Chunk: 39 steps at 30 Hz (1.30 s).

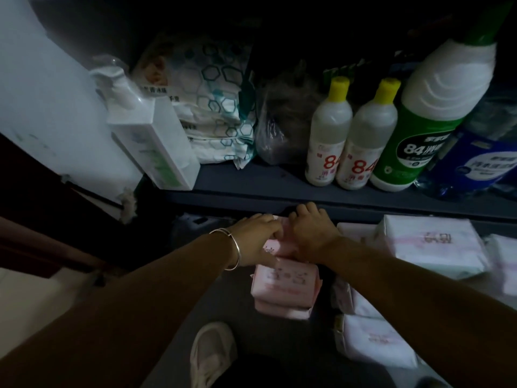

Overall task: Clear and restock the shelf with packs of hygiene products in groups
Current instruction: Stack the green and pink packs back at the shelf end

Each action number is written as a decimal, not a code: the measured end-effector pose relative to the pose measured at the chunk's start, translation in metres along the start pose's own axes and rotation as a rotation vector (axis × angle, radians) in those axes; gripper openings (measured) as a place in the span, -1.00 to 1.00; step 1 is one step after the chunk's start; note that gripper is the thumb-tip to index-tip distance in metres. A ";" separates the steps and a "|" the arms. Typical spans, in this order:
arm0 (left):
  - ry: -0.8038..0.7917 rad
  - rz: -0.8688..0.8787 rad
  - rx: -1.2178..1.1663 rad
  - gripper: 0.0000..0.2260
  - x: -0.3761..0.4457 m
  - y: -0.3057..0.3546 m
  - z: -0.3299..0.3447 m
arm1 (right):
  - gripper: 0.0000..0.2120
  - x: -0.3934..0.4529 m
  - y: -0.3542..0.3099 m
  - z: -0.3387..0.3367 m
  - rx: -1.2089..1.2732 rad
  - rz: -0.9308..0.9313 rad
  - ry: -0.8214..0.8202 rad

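both hands are closed on one pink pack (275, 245): the left hand (256, 240) pinches its near-left edge, the right hand (310, 231) is curled over its far side. most of the pack is hidden beneath them. just below the grip a second pink pack (285, 287) is stacked; white packs (428, 242) lie right. dim light blurs the print.

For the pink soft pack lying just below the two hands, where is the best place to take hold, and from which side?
Take the pink soft pack across its two long side edges, coming down from above. It lies flat with its broad printed face up on another pink pack, and its top is uncovered. The left side is free; white packs crowd the right, so slip the fingers in there carefully. A wide pinch grip should suit its squashy wrapper.
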State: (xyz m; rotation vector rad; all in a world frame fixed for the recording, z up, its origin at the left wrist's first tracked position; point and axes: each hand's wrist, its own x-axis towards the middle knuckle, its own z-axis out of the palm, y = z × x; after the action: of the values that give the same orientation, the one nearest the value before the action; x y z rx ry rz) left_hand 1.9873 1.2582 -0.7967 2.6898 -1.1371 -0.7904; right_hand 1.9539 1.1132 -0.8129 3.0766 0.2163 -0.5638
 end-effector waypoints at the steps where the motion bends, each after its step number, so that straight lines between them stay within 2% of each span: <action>1: -0.007 0.007 -0.012 -0.54 -0.002 0.001 0.002 | -0.31 -0.001 -0.001 0.000 -0.013 0.004 0.003; 10: -0.095 0.073 0.052 -0.32 -0.019 0.016 0.020 | -0.17 -0.014 0.012 -0.019 0.205 0.066 -0.023; 14: -0.118 0.060 0.170 -0.22 -0.017 0.023 0.038 | -0.24 -0.025 0.024 -0.030 0.242 0.099 -0.002; 16: -0.120 0.028 0.181 -0.24 -0.016 0.027 0.044 | -0.32 -0.027 0.027 -0.037 0.258 0.106 0.015; 18: -0.102 -0.004 0.093 -0.32 -0.018 0.031 0.038 | -0.36 -0.028 0.030 -0.047 0.337 0.138 0.044; 27: -0.202 -0.056 -0.247 -0.45 -0.056 0.042 -0.084 | -0.42 -0.068 0.053 -0.132 0.737 0.159 0.203; 32: -0.161 -0.090 -0.263 -0.48 -0.087 0.075 -0.165 | -0.50 -0.111 0.068 -0.194 0.862 0.167 0.378; 39: -0.058 -0.015 -0.209 -0.50 -0.123 0.129 -0.265 | -0.54 -0.162 0.084 -0.284 0.893 0.101 0.599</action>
State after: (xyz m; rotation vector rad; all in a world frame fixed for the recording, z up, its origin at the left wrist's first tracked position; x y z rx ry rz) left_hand 1.9682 1.2273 -0.4796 2.5213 -0.9858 -0.9395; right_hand 1.9156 1.0167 -0.4915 3.9879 -0.2817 0.4272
